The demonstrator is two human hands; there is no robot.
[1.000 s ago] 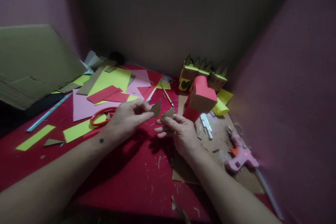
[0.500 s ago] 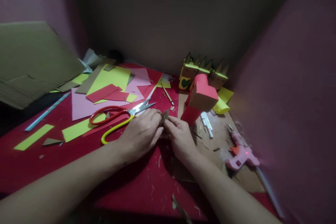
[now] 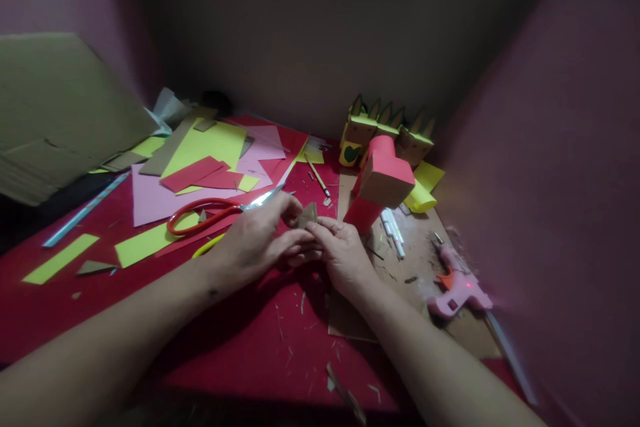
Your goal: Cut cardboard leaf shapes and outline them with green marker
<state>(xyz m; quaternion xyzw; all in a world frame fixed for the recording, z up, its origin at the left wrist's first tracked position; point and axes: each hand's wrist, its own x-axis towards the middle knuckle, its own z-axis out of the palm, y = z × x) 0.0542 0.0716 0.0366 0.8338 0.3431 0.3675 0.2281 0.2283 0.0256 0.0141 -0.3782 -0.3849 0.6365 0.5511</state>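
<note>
Red table (image 3: 220,353), scraps all over it. Big cardboard panel (image 3: 65,100) stands at my left. Red paper model (image 3: 384,180) upright, right of centre, with a pink glue gun (image 3: 461,288) lying further right. Scissors (image 3: 234,206) lie partly behind the left hand (image 3: 260,237). That hand is half-curled, fingertips at the piece; can't tell if it's gripping. Right hand (image 3: 345,250) nearly closed, pinching the small cardboard piece (image 3: 307,215) between both hands, above the table.
</note>
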